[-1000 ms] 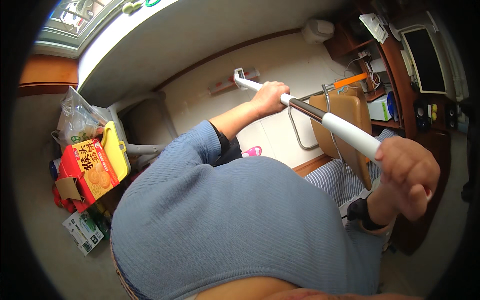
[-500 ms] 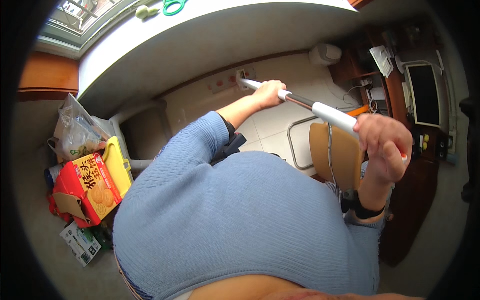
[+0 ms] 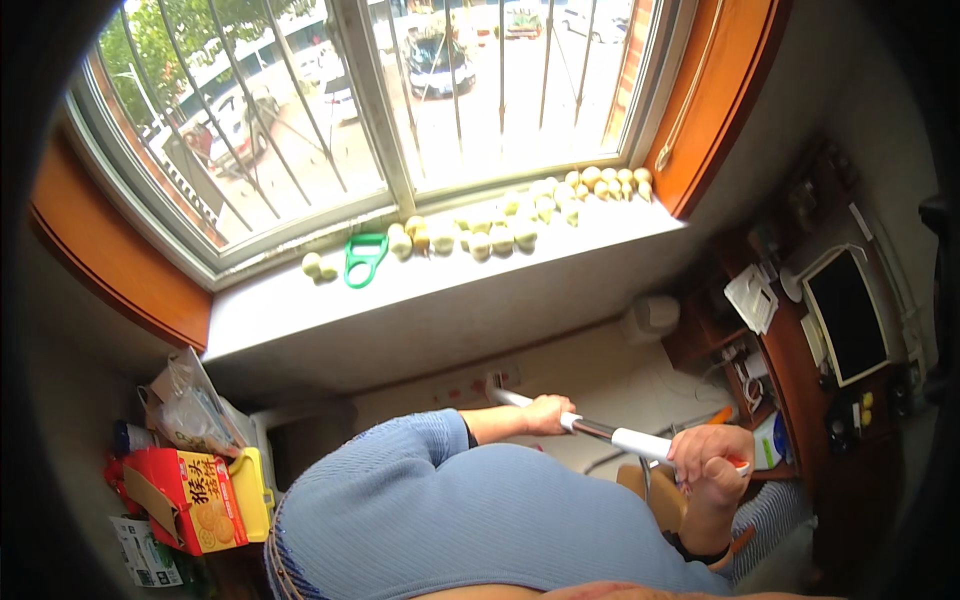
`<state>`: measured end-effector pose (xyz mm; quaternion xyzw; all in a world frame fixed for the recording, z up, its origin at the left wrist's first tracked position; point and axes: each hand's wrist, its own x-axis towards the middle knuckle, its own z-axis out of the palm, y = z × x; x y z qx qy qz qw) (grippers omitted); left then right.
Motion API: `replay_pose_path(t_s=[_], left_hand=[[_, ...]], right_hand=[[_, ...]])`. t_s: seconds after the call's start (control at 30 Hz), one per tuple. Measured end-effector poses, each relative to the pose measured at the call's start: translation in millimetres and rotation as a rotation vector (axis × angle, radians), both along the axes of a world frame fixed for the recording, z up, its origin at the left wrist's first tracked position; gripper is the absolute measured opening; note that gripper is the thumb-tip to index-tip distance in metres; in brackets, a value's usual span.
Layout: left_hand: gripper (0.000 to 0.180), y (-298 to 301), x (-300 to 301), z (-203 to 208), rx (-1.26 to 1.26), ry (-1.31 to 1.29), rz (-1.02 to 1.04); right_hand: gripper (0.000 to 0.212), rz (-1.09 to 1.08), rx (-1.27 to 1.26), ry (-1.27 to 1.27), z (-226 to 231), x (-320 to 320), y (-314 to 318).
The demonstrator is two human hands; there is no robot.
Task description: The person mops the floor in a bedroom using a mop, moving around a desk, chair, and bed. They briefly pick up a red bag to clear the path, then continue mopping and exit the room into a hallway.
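I hold a long-handled flat mop [image 3: 640, 444] slanting across in front of my body. Its pole is white with a brown-grey middle section. My left hand [image 3: 548, 414] is wrapped round the lower part of the pole. My right hand [image 3: 712, 462] grips the upper end, and a bit of orange-red shows at the tip. The far end of the pole meets a flat head [image 3: 455, 388] with reddish patches, on the pale floor close to the wall below the windowsill; its detail is blurred.
Pale round fruits or vegetables [image 3: 480, 243] and a green peeler-like tool [image 3: 366, 260] lie on the windowsill [image 3: 270, 318]. A red-yellow box [image 3: 195, 500] and plastic bag [image 3: 195, 415] stand left. At right are a desk with a monitor [image 3: 850, 315], a chair [image 3: 632, 482] and a white bin [image 3: 650, 318].
The view has tilted up, bringing the window and the whole sill into sight. Both hands keep their hold on the mop pole, which now appears lower in the picture.
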<state>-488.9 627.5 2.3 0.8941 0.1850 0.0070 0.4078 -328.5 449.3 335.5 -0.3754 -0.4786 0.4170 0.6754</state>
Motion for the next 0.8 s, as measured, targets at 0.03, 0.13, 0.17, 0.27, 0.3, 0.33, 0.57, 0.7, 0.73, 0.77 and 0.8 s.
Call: replay_pose_path(t_s=[0.03, 0.13, 0.17, 0.27, 0.3, 0.33, 0.57, 0.7, 0.73, 0.77, 0.8], left_hand=[[0.032, 5, 4, 1, -0.003, -0.027, 0.011], [0.034, 22, 14, 6, -0.036, -0.005, -0.004], [0.034, 29, 16, 7, -0.052, -0.01, 0.004], [0.035, 44, 24, 14, -0.094, -0.043, -0.005], [0.036, 49, 26, 17, -0.101, -0.04, -0.02], [0.036, 56, 28, 20, -0.103, -0.033, -0.039], [0.038, 81, 49, 29, -0.17, 0.043, -0.174], [0.038, 81, 51, 22, -0.156, 0.026, -0.099], [0.038, 82, 50, 20, -0.142, 0.032, -0.103], [0.039, 85, 48, 20, -0.117, 0.061, -0.127], [0.04, 88, 46, 19, -0.115, 0.049, -0.143]], right_hand=[[0.021, 0.033, 0.008, 0.004, 1, 9, 8], [0.019, 0.106, 0.028, -0.001, 4, 30, 36], [0.019, 0.123, 0.038, -0.002, 5, 35, 46], [0.031, 0.17, 0.082, -0.061, 7, 49, 69], [0.031, 0.165, 0.076, -0.067, 7, 52, 74], [0.031, 0.14, 0.077, -0.057, 7, 54, 78], [0.022, 0.072, 0.058, 0.039, 5, 70, 97], [0.023, 0.139, 0.062, 0.032, 9, 78, 107], [0.022, 0.148, 0.057, 0.025, 10, 77, 109], [0.02, 0.172, 0.067, 0.009, 10, 76, 111], [0.02, 0.156, 0.045, 0.004, 10, 74, 112]])
